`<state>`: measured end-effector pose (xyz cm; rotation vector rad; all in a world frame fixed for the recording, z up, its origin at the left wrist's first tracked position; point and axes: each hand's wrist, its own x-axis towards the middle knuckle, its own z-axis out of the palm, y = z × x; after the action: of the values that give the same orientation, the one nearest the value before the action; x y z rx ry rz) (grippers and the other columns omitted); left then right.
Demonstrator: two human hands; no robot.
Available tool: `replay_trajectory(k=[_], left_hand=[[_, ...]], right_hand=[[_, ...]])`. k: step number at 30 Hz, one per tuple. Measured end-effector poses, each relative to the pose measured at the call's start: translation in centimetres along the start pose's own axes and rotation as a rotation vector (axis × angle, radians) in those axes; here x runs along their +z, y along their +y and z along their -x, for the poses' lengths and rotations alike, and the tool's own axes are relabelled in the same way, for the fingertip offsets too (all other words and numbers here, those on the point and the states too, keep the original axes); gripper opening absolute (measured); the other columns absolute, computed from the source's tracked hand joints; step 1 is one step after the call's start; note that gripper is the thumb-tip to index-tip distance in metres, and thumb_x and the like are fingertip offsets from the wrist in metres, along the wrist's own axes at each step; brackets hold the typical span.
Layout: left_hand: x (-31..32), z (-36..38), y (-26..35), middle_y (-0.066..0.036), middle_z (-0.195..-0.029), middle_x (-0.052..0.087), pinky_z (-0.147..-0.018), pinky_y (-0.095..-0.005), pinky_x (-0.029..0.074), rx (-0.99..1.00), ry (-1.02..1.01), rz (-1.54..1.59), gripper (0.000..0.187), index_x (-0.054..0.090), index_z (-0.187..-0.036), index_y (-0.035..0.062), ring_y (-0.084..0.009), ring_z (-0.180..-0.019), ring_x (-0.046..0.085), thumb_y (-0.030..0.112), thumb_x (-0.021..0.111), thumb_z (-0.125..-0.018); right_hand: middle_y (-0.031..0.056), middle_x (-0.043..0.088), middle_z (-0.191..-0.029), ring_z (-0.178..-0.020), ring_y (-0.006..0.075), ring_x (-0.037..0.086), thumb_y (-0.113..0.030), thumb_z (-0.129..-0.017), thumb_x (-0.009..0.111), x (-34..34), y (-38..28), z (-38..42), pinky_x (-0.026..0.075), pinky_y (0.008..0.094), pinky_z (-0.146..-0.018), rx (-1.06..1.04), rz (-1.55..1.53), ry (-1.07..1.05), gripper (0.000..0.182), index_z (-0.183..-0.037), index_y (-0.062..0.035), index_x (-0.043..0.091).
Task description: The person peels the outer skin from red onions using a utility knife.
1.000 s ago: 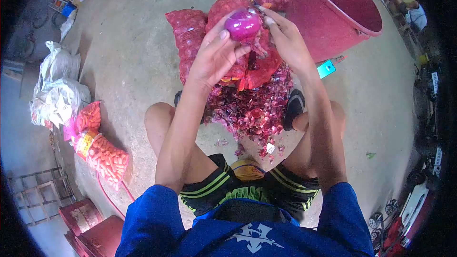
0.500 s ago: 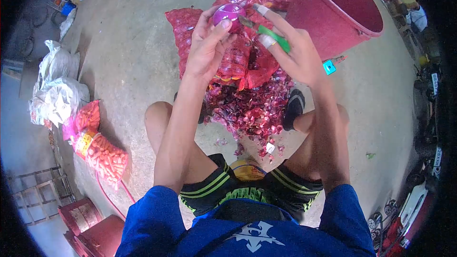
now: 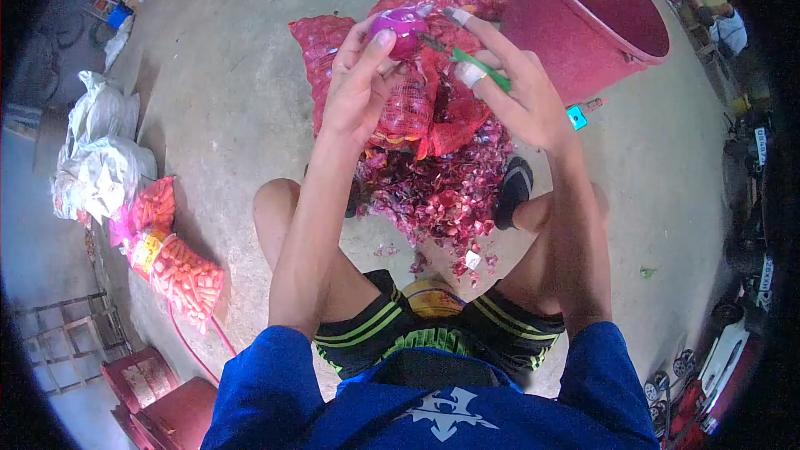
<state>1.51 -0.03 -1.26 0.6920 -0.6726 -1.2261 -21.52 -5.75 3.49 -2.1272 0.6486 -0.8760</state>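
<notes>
A shiny purple-red onion (image 3: 400, 31) is held up in my left hand (image 3: 358, 83), with the thumb across its near side. My right hand (image 3: 523, 93) grips a small knife by its green handle (image 3: 482, 67); its short dark blade (image 3: 430, 42) reaches to the onion's right side. White wraps cover some of my right fingers. Below and behind both hands lie red mesh sacks (image 3: 407, 104) full of onions. A heap of loose onion skins (image 3: 446, 200) spreads over the floor between my feet.
A large red tub (image 3: 575, 17) stands at the back right, a small turquoise device (image 3: 577, 117) beside its base. On the left are white sacks (image 3: 108, 171) and a mesh bag of carrot-like orange pieces (image 3: 183, 271). Red containers (image 3: 167, 400) sit at lower left; motorcycles line the right edge.
My left hand has turned the onion slightly and lowered it a little. The knife in my right hand has tilted, its blade still by the onion.
</notes>
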Motion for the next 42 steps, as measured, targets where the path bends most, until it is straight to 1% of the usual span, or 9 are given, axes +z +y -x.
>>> replay_trajectory(k=[6, 9, 11, 14, 21, 23, 26, 35, 42], left_hand=[[0.1, 0.1, 0.3, -0.003, -0.125, 0.072, -0.091, -0.0328, 0.059, 0.017, -0.015, -0.021, 0.043, 0.057, -0.138, 0.0101, -0.0132, -0.113, 0.070, 0.019, 0.076, -0.100], [0.1, 0.2, 0.6, -0.004, -0.125, 0.072, -0.091, -0.0326, 0.059, 0.015, -0.033, -0.086, 0.046, 0.057, -0.141, 0.0084, -0.0134, -0.112, 0.070, 0.019, 0.076, -0.100], [0.3, 0.3, 0.7, -0.004, -0.125, 0.072, -0.091, -0.0327, 0.059, 0.014, -0.060, -0.157, 0.048, 0.057, -0.142, 0.0075, -0.0137, -0.112, 0.070, 0.019, 0.076, -0.099], [0.4, 0.4, 0.1, -0.006, -0.125, 0.072, -0.090, -0.0328, 0.059, -0.011, -0.071, -0.156, 0.051, 0.058, -0.145, 0.0064, -0.0143, -0.110, 0.071, 0.018, 0.077, -0.099], [0.0, 0.3, 1.0, -0.004, -0.121, 0.074, -0.088, -0.0316, 0.060, -0.061, -0.026, -0.117, 0.040, 0.065, -0.137, 0.0068, -0.0136, -0.105, 0.073, 0.023, 0.074, -0.102], [-0.1, 0.4, 0.9, -0.004, -0.120, 0.075, -0.089, -0.0315, 0.060, -0.066, -0.051, -0.156, 0.038, 0.066, -0.136, 0.0070, -0.0133, -0.105, 0.073, 0.025, 0.073, -0.102], [-0.3, 0.4, 0.5, -0.004, -0.119, 0.075, -0.088, -0.0309, 0.060, -0.044, -0.034, -0.143, 0.038, 0.066, -0.135, 0.0072, -0.0125, -0.104, 0.073, 0.025, 0.073, -0.102], [1.1, 1.2, 1.2, -0.009, -0.132, 0.069, -0.100, -0.0341, 0.058, -0.082, -0.205, 0.108, 0.052, 0.056, -0.148, 0.0024, -0.0173, -0.118, 0.069, 0.023, 0.070, -0.103], [1.2, 0.9, 0.1, -0.009, -0.134, 0.067, -0.105, -0.0352, 0.055, -0.010, -0.139, -0.061, 0.061, 0.052, -0.151, -0.0006, -0.0178, -0.118, 0.068, 0.010, 0.077, -0.096]], right_hand=[[0.0264, 0.072, -0.093, -0.080, 0.0464, 0.069, -0.020, -0.101, 0.066, 0.5, 0.2, -0.1, 0.054, 0.0450, -0.075, -0.083, 0.063, 0.037, 0.055, -0.153, -0.0082, 0.052], [0.0241, 0.072, -0.089, -0.075, 0.0402, 0.070, -0.020, -0.102, 0.064, 0.8, 0.1, -0.2, 0.054, 0.0442, -0.075, -0.105, 0.130, 0.070, 0.054, -0.153, -0.0066, 0.052], [0.0202, 0.072, -0.088, -0.073, 0.0300, 0.070, -0.020, -0.104, 0.062, 0.8, -0.3, -0.3, 0.054, 0.0427, -0.075, 0.137, 0.019, 0.081, 0.054, -0.154, -0.0053, 0.050], [0.0169, 0.072, -0.086, -0.075, 0.0228, 0.069, -0.019, -0.105, 0.060, 0.9, 0.9, -0.4, 0.054, 0.0407, -0.076, 0.159, -0.050, 0.051, 0.055, -0.157, -0.0052, 0.047], [0.0189, 0.073, -0.090, -0.081, 0.0233, 0.071, -0.018, -0.104, 0.061, 0.0, -1.1, -0.1, 0.055, 0.0400, -0.082, -0.049, -0.055, -0.089, 0.060, -0.160, -0.0071, 0.045], [0.0131, 0.075, -0.104, -0.084, 0.0167, 0.064, -0.014, -0.101, 0.057, 0.0, -0.8, -0.2, 0.054, 0.0365, -0.086, -0.052, -0.006, -0.117, 0.059, -0.158, -0.0065, 0.049], [0.0154, 0.075, -0.117, -0.090, 0.0170, 0.066, -0.013, -0.101, 0.056, 0.3, 0.7, -0.5, 0.054, 0.0379, -0.091, -0.208, 0.065, -0.090, 0.054, -0.154, -0.0062, 0.055], [0.0019, 0.068, -0.135, -0.102, 0.0099, 0.060, -0.019, -0.112, 0.051, 0.8, 2.0, -1.1, 0.049, 0.0251, -0.085, 0.005, -0.074, 0.160, 0.044, -0.155, -0.0107, 0.057], [0.0057, 0.068, -0.135, -0.109, 0.0099, 0.059, -0.017, -0.111, 0.054, 1.6, 3.2, -1.1, 0.050, 0.0264, -0.090, 0.059, -0.067, 0.142, 0.044, -0.154, -0.0079, 0.057]])
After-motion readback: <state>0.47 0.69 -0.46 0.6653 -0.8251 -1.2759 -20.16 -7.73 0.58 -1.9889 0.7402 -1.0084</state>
